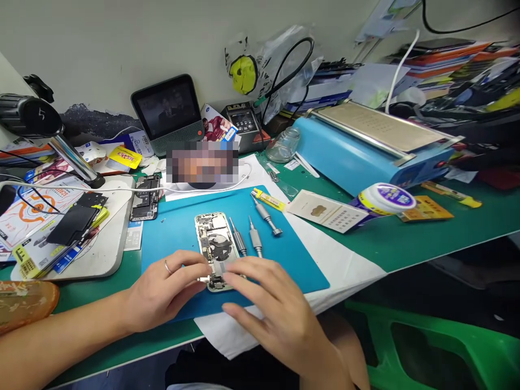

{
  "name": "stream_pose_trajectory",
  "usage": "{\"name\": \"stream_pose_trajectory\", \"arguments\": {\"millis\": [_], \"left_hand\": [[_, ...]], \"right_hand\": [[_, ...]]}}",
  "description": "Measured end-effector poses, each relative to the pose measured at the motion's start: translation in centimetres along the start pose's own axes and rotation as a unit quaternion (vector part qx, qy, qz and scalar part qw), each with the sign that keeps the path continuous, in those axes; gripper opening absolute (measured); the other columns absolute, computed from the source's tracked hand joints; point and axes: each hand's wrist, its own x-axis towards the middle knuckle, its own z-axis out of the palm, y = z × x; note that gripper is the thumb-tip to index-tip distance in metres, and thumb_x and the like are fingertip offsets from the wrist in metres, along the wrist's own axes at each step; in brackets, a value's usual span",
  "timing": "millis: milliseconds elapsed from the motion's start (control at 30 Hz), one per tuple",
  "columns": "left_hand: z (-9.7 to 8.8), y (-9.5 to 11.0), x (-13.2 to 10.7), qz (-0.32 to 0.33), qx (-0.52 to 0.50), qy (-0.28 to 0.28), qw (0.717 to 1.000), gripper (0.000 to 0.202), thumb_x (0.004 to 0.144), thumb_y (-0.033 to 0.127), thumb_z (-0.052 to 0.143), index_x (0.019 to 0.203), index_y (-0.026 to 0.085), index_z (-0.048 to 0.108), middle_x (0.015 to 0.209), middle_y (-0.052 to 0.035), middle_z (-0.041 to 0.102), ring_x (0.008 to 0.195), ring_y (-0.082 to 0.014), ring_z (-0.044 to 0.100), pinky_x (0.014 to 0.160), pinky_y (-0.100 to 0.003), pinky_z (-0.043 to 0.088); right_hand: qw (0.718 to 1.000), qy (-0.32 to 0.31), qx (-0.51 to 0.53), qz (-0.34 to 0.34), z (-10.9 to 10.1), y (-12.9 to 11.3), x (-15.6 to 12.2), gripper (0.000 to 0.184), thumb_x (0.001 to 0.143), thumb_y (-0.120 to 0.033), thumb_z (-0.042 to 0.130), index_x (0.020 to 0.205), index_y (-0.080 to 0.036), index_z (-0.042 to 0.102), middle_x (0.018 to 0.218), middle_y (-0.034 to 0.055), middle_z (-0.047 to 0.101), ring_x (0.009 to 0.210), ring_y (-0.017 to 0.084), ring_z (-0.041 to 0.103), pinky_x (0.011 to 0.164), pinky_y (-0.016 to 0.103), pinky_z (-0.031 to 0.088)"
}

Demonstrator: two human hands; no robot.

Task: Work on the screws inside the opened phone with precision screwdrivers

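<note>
An opened phone (218,238) with its inner boards bare lies on a blue work mat (170,233). My left hand (162,287), a ring on one finger, is at the phone's lower left edge. Its thumb and fingertips close on a small white part (203,279) whose kind I cannot make out. Over the lower right of the phone hovers my right hand (276,309), fingers apart, holding nothing that shows; its fingertips cover some of the phone. To the phone's right lie several precision screwdrivers (255,237), two of them partly behind my right hand.
Another phone body (145,197) lies beyond the mat's left corner. A yellow knife (268,199), a card (325,210) and a white tub (384,197) sit to the right. Behind stand a blue heating plate machine (337,154), a glass jar (284,145) and a smart display (166,108). A white cable (182,189) crosses behind.
</note>
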Motion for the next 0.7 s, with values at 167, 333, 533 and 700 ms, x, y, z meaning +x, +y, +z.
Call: {"name": "stream_pose_trajectory", "arguments": {"millis": [167, 333, 533, 700], "left_hand": [[-0.1, 0.2, -0.1, 0.016, -0.019, 0.012, 1.0, 0.024, 0.106, 0.01, 0.051, 0.129, 0.014, 0.056, 0.11, -0.0105, 0.061, 0.1, -0.0162, 0.066, 0.086, -0.025, 0.06], [-0.2, 0.2, 0.1, 0.036, -0.025, 0.011, 0.999, 0.02, 0.107, 0.015, 0.05, 0.126, 0.015, 0.056, 0.105, -0.0102, 0.062, 0.096, -0.0166, 0.067, 0.083, -0.025, 0.061], [-0.3, 0.2, 0.5, 0.039, -0.016, -0.008, 0.999, 0.023, 0.106, 0.02, 0.056, 0.128, 0.014, 0.056, 0.107, -0.0112, 0.065, 0.097, -0.0184, 0.067, 0.083, -0.027, 0.06], [-0.3, 0.0, 0.9, 0.038, 0.017, -0.061, 0.997, 0.028, 0.099, 0.01, 0.061, 0.127, 0.014, 0.061, 0.111, -0.0123, 0.068, 0.103, -0.0231, 0.063, 0.091, -0.037, 0.055]], "right_hand": [[0.999, -0.022, 0.024, -0.021, 1.5, -1.1, 1.7, 0.02, 0.102, -0.021, 0.059, 0.12, -0.018, 0.068, 0.112, 0.0094, 0.078, 0.104, 0.023, 0.072, 0.09, 0.04, 0.06], [0.997, 0.007, 0.071, -0.027, 2.1, -0.9, 2.1, 0.017, 0.101, -0.014, 0.058, 0.112, -0.019, 0.07, 0.099, 0.0057, 0.078, 0.09, 0.019, 0.072, 0.08, 0.036, 0.06], [0.996, 0.005, 0.088, -0.025, 1.0, 0.5, 1.1, 0.016, 0.099, -0.011, 0.063, 0.11, -0.019, 0.069, 0.099, 0.0051, 0.079, 0.093, 0.019, 0.072, 0.084, 0.037, 0.058], [0.998, 0.002, 0.058, 0.029, -0.8, 2.7, -0.6, 0.017, 0.096, -0.013, 0.068, 0.109, -0.024, 0.07, 0.1, 0.0023, 0.08, 0.099, 0.021, 0.073, 0.09, 0.041, 0.057]]}}
